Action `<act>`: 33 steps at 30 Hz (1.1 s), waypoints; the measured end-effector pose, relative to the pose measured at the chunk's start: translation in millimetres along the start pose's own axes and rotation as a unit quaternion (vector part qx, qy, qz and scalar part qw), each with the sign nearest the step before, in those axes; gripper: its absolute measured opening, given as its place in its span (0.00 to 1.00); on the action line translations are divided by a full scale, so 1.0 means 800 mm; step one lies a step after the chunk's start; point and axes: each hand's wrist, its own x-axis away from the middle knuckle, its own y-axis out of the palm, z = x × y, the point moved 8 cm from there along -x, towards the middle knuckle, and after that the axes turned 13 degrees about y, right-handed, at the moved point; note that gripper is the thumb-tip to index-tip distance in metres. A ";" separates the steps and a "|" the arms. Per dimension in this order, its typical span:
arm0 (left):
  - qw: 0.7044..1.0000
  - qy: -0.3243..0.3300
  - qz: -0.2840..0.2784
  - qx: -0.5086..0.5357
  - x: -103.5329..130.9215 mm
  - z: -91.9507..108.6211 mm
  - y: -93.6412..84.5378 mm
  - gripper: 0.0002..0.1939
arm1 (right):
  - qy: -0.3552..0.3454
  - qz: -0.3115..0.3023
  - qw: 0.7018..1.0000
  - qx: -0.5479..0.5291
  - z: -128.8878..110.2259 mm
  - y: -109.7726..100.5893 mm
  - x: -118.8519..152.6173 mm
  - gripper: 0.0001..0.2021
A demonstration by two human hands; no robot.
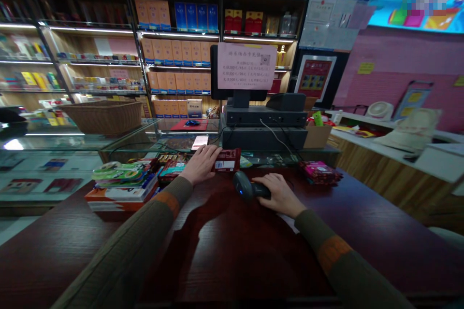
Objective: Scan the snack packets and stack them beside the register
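Note:
My left hand (pixel 203 164) grips the left end of a dark brown snack packet (pixel 231 159), its fingers laid over the top. A white label with a barcode faces me on the packet. Wrapped around the handle of a black barcode scanner (pixel 243 186) is my right hand (pixel 279 193). The scanner's head points toward the packet, and a small blue light glows on it. Left of my left hand lie more snack packets (pixel 176 166). To the right of my right hand is a stack of pink and dark packets (pixel 321 173).
A pile of boxes and green packs (pixel 121 186) stands left on the dark wooden counter (pixel 224 260). Behind the counter's far edge are a glass case, a phone (pixel 200 142), and a cash register (pixel 264 120) with a papered screen. A wicker basket (pixel 105 117) sits back left.

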 end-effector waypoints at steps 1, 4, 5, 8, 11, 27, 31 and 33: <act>1.000 0.001 0.004 0.001 -0.001 0.001 0.001 0.47 | -0.003 0.000 1.000 -0.001 -0.002 -0.002 -0.001 0.23; 1.000 0.005 0.010 0.000 -0.003 0.006 0.002 0.46 | -0.013 0.003 1.000 -0.006 -0.010 -0.008 -0.006 0.22; 1.000 0.006 0.011 -0.001 -0.004 0.007 0.003 0.46 | -0.016 0.003 1.000 -0.006 -0.013 -0.009 -0.007 0.22; 1.000 0.005 0.012 -0.002 -0.008 0.010 0.004 0.45 | -0.020 0.001 1.000 -0.008 -0.018 -0.011 -0.012 0.22; 1.000 0.007 0.018 0.001 -0.011 0.009 0.005 0.46 | -0.025 -0.001 1.000 -0.010 -0.021 -0.014 -0.016 0.21; 0.999 0.022 0.038 0.012 -0.007 0.008 0.017 0.49 | -0.031 -0.023 0.999 -0.024 -0.023 -0.014 -0.022 0.17; 0.999 0.021 0.039 0.017 -0.006 0.007 0.016 0.49 | -0.029 -0.025 0.999 -0.022 -0.023 -0.015 -0.021 0.17; 0.999 0.017 0.043 0.021 -0.004 0.006 0.013 0.47 | -0.027 -0.028 0.999 -0.019 -0.022 -0.013 -0.018 0.19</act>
